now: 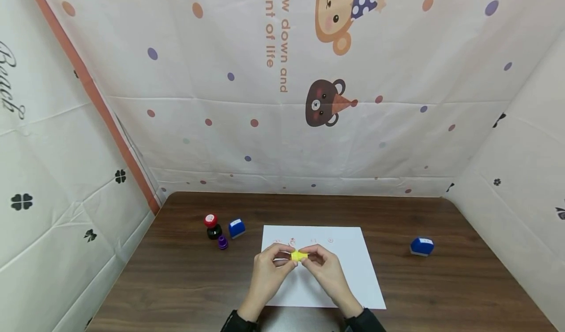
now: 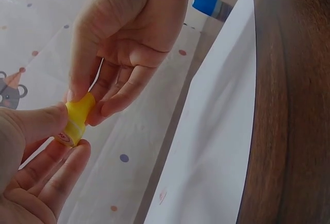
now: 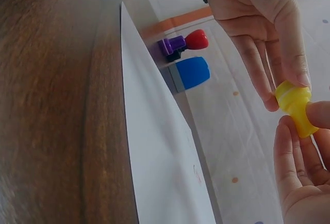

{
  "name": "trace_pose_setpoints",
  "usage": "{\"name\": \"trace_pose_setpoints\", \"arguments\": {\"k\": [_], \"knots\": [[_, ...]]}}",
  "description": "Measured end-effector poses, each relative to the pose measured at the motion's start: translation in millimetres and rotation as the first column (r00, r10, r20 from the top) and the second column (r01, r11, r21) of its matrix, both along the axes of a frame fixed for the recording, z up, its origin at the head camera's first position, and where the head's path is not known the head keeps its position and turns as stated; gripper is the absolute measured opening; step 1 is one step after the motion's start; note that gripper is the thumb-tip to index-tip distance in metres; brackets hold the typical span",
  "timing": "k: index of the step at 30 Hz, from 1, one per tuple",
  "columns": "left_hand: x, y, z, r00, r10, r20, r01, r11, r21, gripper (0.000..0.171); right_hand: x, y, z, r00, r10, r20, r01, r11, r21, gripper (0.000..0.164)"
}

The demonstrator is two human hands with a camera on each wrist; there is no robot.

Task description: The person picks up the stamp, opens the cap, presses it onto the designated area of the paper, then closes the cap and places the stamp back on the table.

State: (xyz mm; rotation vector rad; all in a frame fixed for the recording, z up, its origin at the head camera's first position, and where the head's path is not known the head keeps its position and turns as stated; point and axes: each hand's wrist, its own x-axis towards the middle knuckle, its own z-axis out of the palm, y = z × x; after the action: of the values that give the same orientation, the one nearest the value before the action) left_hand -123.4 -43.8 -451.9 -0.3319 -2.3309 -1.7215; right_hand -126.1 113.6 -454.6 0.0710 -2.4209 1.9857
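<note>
Both hands hold a small yellow stamp (image 1: 299, 256) between them, above a white sheet of paper (image 1: 340, 288). My left hand (image 1: 270, 273) pinches its wider end with thumb and fingertips. The narrow handle end is pinched by my right hand (image 1: 328, 273). In the left wrist view the stamp (image 2: 77, 118) shows a red print on its wide end. A pale ring circles the wide part of the stamp (image 3: 296, 100) in the right wrist view. Small red marks (image 1: 330, 240) run along the paper's far part, some partly hidden by the hands.
On the brown table (image 1: 176, 283), left of the paper, stand a red-topped black item (image 1: 214, 228), a small purple stamp (image 1: 222, 242) and a blue block with a pale base (image 1: 236, 228). Another blue block (image 1: 422, 246) lies to the right. Patterned white cloth (image 1: 265, 140) hangs around the table.
</note>
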Motion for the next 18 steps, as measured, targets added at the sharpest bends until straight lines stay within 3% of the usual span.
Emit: {"name": "trace_pose_setpoints", "arguments": {"k": [8,18], "knots": [[0.5,-3.3,-0.8,1.0,-0.015,-0.015,0.015,0.999,-0.035,0.025,-2.1,-0.2,-2.2,0.999,0.021,-0.033,-0.019,0.997,0.069,0.018],[0.1,-4.5,0.2,0.984,0.004,-0.178,-0.027,0.992,-0.126,0.029,-2.9,1.0,-2.3,0.993,0.036,-0.116,-0.012,0.98,0.2,0.018]]}}
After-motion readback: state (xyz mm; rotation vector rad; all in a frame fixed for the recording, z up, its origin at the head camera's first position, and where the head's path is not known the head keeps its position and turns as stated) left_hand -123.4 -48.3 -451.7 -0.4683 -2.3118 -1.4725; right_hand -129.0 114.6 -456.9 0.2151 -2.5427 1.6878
